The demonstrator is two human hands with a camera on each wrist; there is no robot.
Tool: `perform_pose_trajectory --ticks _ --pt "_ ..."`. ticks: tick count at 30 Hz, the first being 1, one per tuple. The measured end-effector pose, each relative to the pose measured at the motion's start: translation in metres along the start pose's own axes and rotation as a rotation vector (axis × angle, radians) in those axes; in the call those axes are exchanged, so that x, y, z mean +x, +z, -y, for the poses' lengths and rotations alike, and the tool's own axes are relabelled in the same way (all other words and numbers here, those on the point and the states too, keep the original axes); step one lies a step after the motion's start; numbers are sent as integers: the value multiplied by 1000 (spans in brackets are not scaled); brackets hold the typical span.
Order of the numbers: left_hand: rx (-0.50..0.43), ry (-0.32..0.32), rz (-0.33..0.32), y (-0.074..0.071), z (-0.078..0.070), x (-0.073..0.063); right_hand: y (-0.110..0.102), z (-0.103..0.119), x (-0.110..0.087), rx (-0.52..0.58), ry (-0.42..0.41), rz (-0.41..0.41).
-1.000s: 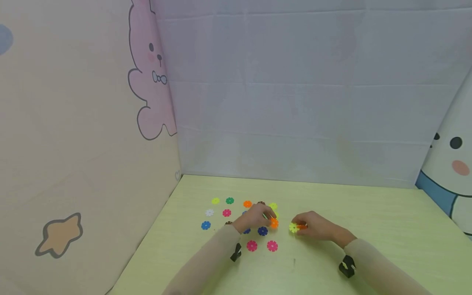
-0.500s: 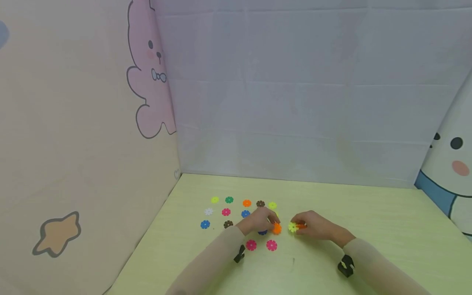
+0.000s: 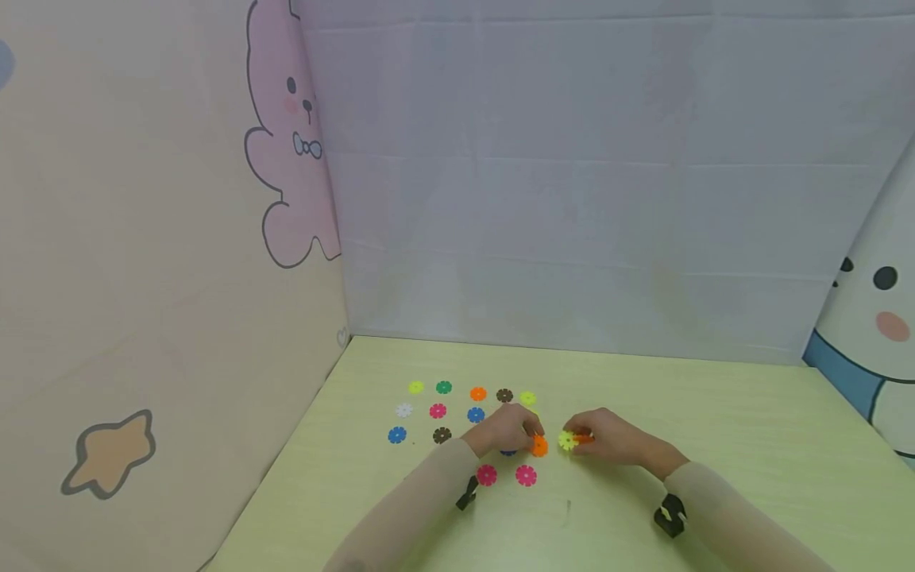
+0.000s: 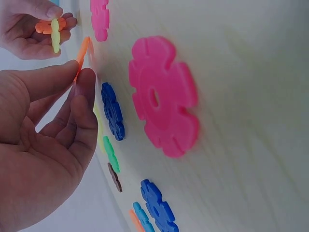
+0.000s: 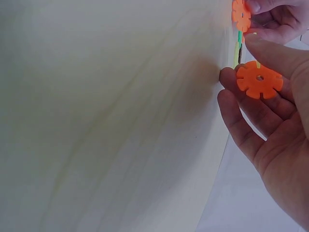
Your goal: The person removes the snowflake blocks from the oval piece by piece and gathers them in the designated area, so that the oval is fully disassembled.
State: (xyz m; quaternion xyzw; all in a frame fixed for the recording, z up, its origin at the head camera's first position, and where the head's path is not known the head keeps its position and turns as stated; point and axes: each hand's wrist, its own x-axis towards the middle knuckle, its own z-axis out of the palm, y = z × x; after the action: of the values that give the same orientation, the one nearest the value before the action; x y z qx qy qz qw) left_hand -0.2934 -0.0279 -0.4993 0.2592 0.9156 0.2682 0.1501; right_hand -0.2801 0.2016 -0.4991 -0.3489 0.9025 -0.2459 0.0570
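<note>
My left hand (image 3: 504, 429) pinches an orange snowflake disc (image 3: 539, 446) between thumb and fingers, just over the tabletop. In the left wrist view that orange disc (image 4: 82, 54) stands nearly edge-on. Facing it, a short gap to the right, my right hand (image 3: 608, 437) holds a yellow snowflake disc (image 3: 567, 441) slotted crosswise into another orange snowflake disc (image 5: 259, 81). The two held orange discs are apart. Below my left hand lie two pink discs (image 3: 487, 475); a dark blue disc (image 4: 113, 111) is partly hidden by this hand in the head view.
Several loose discs lie flat on the pale yellow table (image 3: 715, 477), to the left of and behind my left hand, among them a white disc (image 3: 404, 410), a green disc (image 3: 444, 387) and a brown disc (image 3: 442, 435). A white cloth (image 3: 572, 199) hangs behind the table.
My left hand has moved slightly right and nearer to me with the orange disc, closing toward the right hand's pair. The right hand has stayed almost still.
</note>
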Motion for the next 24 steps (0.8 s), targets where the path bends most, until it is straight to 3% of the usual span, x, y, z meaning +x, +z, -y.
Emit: perform_pose_trajectory --ticks 13,24 --pt "12 -44 -27 -2 0 -3 3 -3 2 5 13 13" --pt "10 -13 -141 -10 7 -7 2 -2 3 4 32 2"
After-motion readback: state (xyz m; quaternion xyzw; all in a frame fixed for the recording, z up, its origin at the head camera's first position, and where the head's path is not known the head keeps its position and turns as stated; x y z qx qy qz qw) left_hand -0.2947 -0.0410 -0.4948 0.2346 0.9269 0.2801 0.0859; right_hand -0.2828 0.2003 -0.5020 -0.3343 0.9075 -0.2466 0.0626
